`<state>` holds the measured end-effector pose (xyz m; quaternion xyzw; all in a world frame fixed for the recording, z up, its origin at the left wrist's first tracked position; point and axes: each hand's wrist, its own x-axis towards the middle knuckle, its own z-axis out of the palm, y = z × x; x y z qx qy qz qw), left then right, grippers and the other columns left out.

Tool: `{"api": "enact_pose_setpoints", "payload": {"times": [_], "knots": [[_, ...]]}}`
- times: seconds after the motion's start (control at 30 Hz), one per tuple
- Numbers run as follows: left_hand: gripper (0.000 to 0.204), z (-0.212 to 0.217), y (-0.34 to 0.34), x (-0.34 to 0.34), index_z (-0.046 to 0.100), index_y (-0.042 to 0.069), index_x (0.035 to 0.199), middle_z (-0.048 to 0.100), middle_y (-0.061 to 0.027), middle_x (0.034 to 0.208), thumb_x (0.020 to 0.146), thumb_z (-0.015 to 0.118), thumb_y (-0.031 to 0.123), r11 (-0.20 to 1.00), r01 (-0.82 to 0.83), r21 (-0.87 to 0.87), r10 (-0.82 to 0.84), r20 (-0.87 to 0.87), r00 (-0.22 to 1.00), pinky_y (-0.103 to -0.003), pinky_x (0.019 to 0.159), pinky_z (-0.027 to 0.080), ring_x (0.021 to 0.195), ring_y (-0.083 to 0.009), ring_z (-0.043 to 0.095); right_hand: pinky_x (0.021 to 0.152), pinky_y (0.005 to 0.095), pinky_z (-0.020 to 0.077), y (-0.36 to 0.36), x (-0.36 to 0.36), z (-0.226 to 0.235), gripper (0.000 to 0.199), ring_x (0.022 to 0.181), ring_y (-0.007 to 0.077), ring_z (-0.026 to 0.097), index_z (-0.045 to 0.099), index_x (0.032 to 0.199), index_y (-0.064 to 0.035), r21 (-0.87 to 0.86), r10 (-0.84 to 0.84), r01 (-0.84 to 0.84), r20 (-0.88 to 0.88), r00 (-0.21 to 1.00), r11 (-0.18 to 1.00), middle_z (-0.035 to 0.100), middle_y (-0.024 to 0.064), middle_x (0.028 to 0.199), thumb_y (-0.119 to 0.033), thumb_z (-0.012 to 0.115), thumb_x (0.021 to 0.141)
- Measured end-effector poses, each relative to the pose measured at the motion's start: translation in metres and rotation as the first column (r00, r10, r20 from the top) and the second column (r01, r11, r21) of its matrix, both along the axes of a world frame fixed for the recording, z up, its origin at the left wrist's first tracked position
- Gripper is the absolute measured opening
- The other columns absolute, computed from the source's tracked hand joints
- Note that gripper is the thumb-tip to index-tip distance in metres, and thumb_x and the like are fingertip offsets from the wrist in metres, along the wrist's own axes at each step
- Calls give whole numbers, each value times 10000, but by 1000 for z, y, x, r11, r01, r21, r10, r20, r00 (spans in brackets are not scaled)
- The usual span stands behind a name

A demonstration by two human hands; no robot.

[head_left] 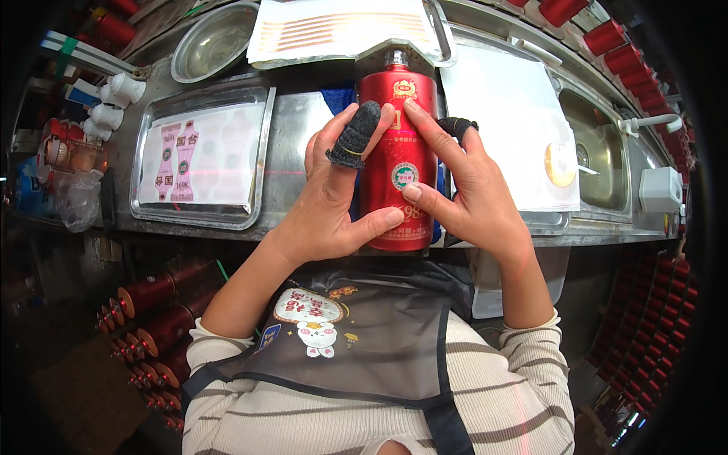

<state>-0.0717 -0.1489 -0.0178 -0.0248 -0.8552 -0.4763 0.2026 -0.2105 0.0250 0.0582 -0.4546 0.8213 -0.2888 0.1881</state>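
A glossy red bottle with gold print and a small round white-and-green emblem lies in a metal cradle, its capless-looking clear neck pointing away from me. My left hand grips its left side, thumb on the lower front and a fingertip on the upper front. A dark knitted finger cot covers one left finger. From the right, my right hand holds the bottle, index finger near the top and thumb pressed beside the emblem. Another dark cot is on a right finger. The bottle's underside is hidden.
To the left, a metal tray bears a sheet of pink labels. Behind stand a round metal bowl and striped label sheets. White paper lies to the right, before a sink. Several red bottles rest below.
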Motion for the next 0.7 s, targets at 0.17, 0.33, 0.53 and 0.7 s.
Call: {"api": "enact_pose_setpoints", "payload": {"times": [0.17,0.33,0.53,0.7], "knots": [[963,2,1,1,274,69,1593,330,-97,1642,846,714,489,1000,7,6,-7,18,1000,-506,1196,153,1494,-360,234,756,355,433,3,0,-8,831,802,276,447,431,1566,-237,-54,23,-24,-25,999,998,516,132,863,-398,758,819],[960,3,2,3,275,58,1589,329,-105,1643,849,719,479,999,7,53,-10,46,999,-499,1192,166,1489,-367,244,708,340,407,4,-1,-8,828,755,248,416,431,1567,-245,-52,21,-23,-32,999,998,464,107,830,-407,755,823],[935,-1,-3,2,264,54,1597,323,-102,1648,879,716,446,999,21,29,-21,-5,1000,-486,1193,172,1485,-359,250,780,394,493,7,-2,-6,738,796,312,531,482,1523,-330,-42,-17,19,40,999,999,617,215,1025,-408,762,844],[946,-1,-5,4,256,61,1604,322,-96,1651,878,725,446,998,31,48,-31,-4,1000,-473,1209,156,1487,-348,244,741,372,469,9,-3,-1,755,791,279,474,479,1529,-301,13,-6,5,95,995,1000,625,179,1002,-395,766,838]]}}
